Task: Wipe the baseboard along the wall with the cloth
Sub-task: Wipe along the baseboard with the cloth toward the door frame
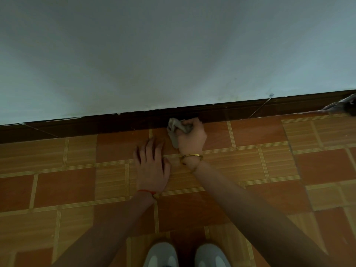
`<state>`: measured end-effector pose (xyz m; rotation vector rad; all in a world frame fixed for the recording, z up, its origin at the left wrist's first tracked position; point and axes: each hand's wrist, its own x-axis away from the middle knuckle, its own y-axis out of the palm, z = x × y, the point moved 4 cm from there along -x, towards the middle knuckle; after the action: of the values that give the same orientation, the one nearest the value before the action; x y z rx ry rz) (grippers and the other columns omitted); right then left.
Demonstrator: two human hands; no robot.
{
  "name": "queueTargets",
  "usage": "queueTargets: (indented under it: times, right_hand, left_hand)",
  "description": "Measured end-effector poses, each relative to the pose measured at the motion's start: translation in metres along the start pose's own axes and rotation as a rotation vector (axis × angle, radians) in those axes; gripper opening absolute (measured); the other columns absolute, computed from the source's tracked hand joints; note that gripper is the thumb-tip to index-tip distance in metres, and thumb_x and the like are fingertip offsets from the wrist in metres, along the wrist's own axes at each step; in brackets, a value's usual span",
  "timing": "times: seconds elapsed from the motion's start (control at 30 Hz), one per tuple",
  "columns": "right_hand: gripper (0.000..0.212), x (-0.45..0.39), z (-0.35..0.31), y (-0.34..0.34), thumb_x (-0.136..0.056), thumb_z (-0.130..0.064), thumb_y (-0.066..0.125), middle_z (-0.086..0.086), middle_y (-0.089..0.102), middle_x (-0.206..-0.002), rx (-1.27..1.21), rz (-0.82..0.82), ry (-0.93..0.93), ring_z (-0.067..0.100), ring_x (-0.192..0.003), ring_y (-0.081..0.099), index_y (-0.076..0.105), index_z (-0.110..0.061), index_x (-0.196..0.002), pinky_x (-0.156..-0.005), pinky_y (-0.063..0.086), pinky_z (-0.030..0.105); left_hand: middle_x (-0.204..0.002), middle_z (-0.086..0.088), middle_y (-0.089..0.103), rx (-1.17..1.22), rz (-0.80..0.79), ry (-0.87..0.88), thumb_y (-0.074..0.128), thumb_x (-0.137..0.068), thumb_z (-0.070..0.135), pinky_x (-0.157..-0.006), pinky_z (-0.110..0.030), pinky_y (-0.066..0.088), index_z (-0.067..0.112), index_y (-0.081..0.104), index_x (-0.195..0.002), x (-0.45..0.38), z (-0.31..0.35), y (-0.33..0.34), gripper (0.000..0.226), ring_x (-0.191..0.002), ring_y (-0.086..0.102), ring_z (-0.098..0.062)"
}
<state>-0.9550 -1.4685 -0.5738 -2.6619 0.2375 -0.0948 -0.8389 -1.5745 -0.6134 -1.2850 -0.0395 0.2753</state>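
A dark brown baseboard point(231, 110) runs along the foot of the pale wall point(173, 54), sloping up to the right. My right hand point(191, 136) grips a crumpled grey cloth point(174, 128) and holds it against the baseboard near the middle of the view. Part of the cloth hangs down onto the floor beside my wrist. My left hand point(152, 166) rests on the floor tiles just left of the right hand, fingers spread and pointing toward the wall, holding nothing.
The floor point(77, 170) is orange and wood-pattern tile. My two grey shoes point(185, 255) stand at the bottom edge. A dark, greyish object point(344, 106) lies against the baseboard at the far right.
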Motion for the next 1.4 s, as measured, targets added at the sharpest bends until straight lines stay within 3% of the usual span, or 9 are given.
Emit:
queueTargets:
  times: [0.17,0.3,0.4,0.53,0.63,0.8,0.97,1.3,1.4]
  right_hand:
    - [0.026,-0.004,0.001,-0.032,-0.071,0.002,0.071,0.007,0.064,-0.099,-0.186,0.302,0.257,0.014,-0.09,0.06,0.06,-0.015,-0.087,-0.086,0.052,0.032]
    - [0.025,-0.017,-0.005,-0.061,-0.073,-0.001,0.073,0.009,0.063,-0.104,-0.25,0.408,0.275,0.015,-0.095,0.059,0.058,-0.013,-0.09,-0.086,0.051,0.025]
    - [0.026,-0.005,-0.023,-0.047,-0.072,-0.001,0.073,0.009,0.061,-0.103,-0.228,0.341,0.208,0.01,-0.089,0.055,0.058,-0.012,-0.09,-0.077,0.044,0.005]
    - [0.025,0.027,-0.056,0.003,-0.07,-0.002,0.075,0.006,0.058,-0.097,-0.239,0.071,0.067,-0.001,-0.08,0.053,0.059,-0.012,-0.086,-0.074,0.047,0.013]
    - [0.023,0.032,-0.063,0.013,-0.071,-0.006,0.077,0.007,0.057,-0.095,-0.296,0.054,0.067,-0.005,-0.077,0.053,0.058,-0.011,-0.083,-0.071,0.045,0.009]
    - [0.028,-0.001,-0.031,-0.046,-0.07,-0.003,0.074,0.005,0.063,-0.096,-0.264,0.319,0.17,0.01,-0.087,0.06,0.059,-0.02,-0.086,-0.082,0.054,0.033]
    - [0.025,-0.035,-0.011,-0.103,-0.073,0.0,0.071,0.006,0.062,-0.095,-0.266,0.559,0.185,0.017,-0.087,0.061,0.055,-0.015,-0.086,-0.081,0.054,0.036]
    - [0.029,0.008,-0.031,-0.016,-0.066,0.008,0.071,0.004,0.05,-0.096,-0.129,0.131,-0.023,-0.006,-0.077,0.048,0.056,-0.01,-0.083,-0.072,0.04,0.002]
    - [0.027,0.01,-0.026,-0.01,-0.064,0.01,0.07,0.006,0.051,-0.094,-0.092,0.092,-0.049,-0.011,-0.075,0.048,0.058,-0.005,-0.083,-0.07,0.035,-0.003]
  left_hand:
    - [-0.147,-0.016,0.046,0.007,0.002,-0.005,0.044,-0.094,0.028,-0.114,-0.061,0.026,0.011,0.05,-0.142,0.0,-0.001,0.0,0.052,-0.135,0.042,-0.037]
    - [-0.147,-0.016,0.045,0.008,-0.008,-0.013,0.044,-0.094,0.029,-0.116,-0.061,0.024,0.012,0.048,-0.144,0.0,0.0,0.0,0.053,-0.136,0.041,-0.036]
    - [-0.148,-0.017,0.044,0.002,-0.012,-0.017,0.043,-0.093,0.03,-0.116,-0.062,0.023,0.011,0.047,-0.144,-0.001,0.0,-0.001,0.054,-0.136,0.041,-0.038]
    - [-0.143,-0.021,0.043,-0.058,-0.026,0.019,0.054,-0.087,0.034,-0.113,-0.066,0.027,0.007,0.038,-0.143,0.0,-0.005,0.006,0.065,-0.132,0.036,-0.041]
    - [-0.14,-0.021,0.043,-0.089,-0.034,0.024,0.071,-0.082,0.032,-0.112,-0.067,0.029,0.006,0.037,-0.144,0.001,-0.008,0.01,0.076,-0.131,0.037,-0.042]
    - [-0.147,-0.016,0.045,0.008,0.014,-0.001,0.049,-0.093,0.028,-0.115,-0.061,0.025,0.011,0.049,-0.143,0.0,-0.004,0.001,0.053,-0.133,0.042,-0.037]
    - [-0.147,-0.015,0.045,0.027,0.0,-0.014,0.049,-0.093,0.027,-0.117,-0.06,0.023,0.011,0.05,-0.142,0.0,-0.002,0.001,0.052,-0.136,0.041,-0.037]
    - [-0.148,-0.017,0.044,-0.016,0.0,-0.001,0.044,-0.094,0.031,-0.116,-0.061,0.025,0.011,0.047,-0.143,0.0,-0.003,0.004,0.053,-0.132,0.043,-0.04]
    - [-0.147,-0.018,0.044,-0.013,0.003,0.003,0.045,-0.094,0.031,-0.114,-0.062,0.026,0.011,0.048,-0.143,0.001,-0.003,0.003,0.053,-0.131,0.045,-0.04]
